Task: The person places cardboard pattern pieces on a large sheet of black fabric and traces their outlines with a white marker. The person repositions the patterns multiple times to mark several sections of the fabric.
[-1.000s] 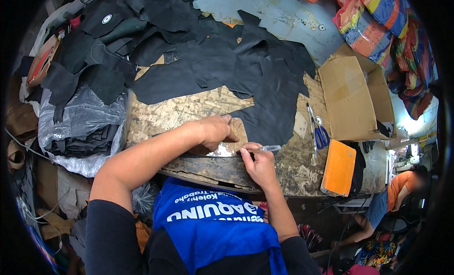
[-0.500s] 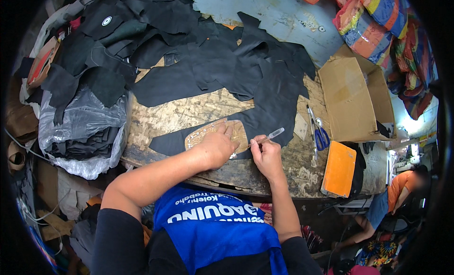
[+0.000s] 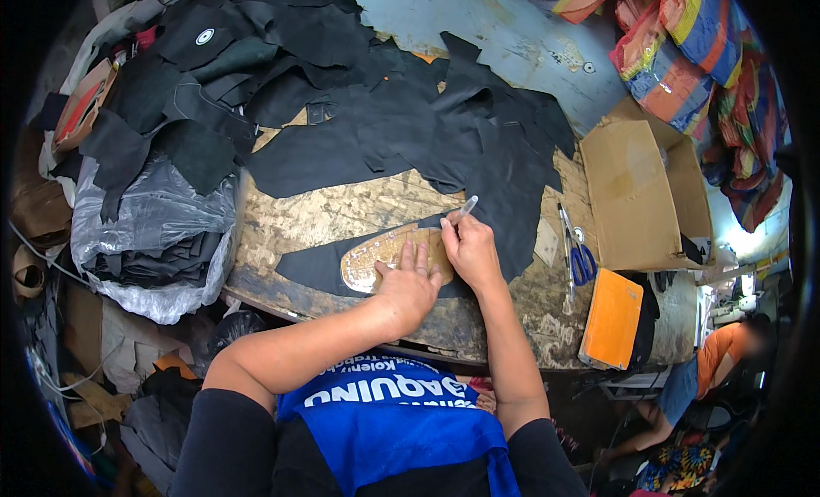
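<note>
A tan, sole-shaped template (image 3: 360,264) with a pale marked border lies on a piece of black leather (image 3: 309,264) near the table's front edge. My left hand (image 3: 408,290) rests on the template with its fingers spread, pressing it flat. At the template's right end, my right hand (image 3: 471,251) grips a pen (image 3: 469,205) with a clear barrel, which slants up out of the fist. The pen's tip is hidden behind my fingers. More black leather (image 3: 504,181) spreads beyond and to the right of both hands.
Scissors with blue handles (image 3: 582,264) and an orange box-like block (image 3: 612,317) lie to the right, before a cardboard box (image 3: 628,189). Leather scraps fill a plastic bag (image 3: 154,241) at left. A seated person in orange (image 3: 722,356) is far right.
My right hand has moved up along the template's right end, and the pen now tilts more upright. My left hand has shifted slightly right and nearer to me, with its fingers more spread.
</note>
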Action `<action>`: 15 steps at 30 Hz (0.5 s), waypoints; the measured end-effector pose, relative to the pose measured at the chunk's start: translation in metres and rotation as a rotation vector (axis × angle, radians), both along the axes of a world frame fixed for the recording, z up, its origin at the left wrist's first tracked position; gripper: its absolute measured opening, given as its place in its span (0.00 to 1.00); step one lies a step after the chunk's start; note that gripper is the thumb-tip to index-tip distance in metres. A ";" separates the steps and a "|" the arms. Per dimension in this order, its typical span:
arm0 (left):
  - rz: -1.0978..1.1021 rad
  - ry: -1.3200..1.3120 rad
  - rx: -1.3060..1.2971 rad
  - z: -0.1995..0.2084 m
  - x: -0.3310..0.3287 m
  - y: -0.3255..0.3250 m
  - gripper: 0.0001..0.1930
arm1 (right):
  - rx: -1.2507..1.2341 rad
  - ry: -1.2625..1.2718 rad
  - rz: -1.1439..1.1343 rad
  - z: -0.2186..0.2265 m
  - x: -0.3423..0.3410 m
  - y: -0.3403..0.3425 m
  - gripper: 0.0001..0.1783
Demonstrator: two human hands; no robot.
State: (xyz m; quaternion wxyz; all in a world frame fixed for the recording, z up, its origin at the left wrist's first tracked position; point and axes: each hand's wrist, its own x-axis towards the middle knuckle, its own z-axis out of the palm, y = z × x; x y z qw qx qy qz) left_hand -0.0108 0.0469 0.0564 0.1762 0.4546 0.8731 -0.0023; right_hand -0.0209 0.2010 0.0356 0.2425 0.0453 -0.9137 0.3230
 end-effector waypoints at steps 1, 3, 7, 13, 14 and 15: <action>0.004 0.009 0.004 0.000 0.000 0.000 0.28 | -0.008 -0.028 0.003 0.000 -0.002 0.000 0.08; 0.004 0.011 -0.008 -0.001 0.001 0.000 0.28 | 0.019 -0.026 0.025 0.002 -0.005 0.000 0.08; 0.004 0.003 -0.008 -0.001 0.001 0.001 0.29 | 0.031 -0.064 0.057 0.006 -0.010 -0.004 0.08; -0.009 0.030 -0.053 0.002 0.002 0.001 0.33 | -0.032 -0.138 0.141 0.009 -0.017 -0.025 0.08; -0.013 0.033 -0.055 0.002 0.001 0.001 0.33 | -0.029 -0.125 0.107 0.010 -0.019 -0.027 0.08; -0.016 0.028 -0.056 0.001 0.001 0.001 0.32 | -0.030 -0.112 0.080 0.011 -0.020 -0.029 0.08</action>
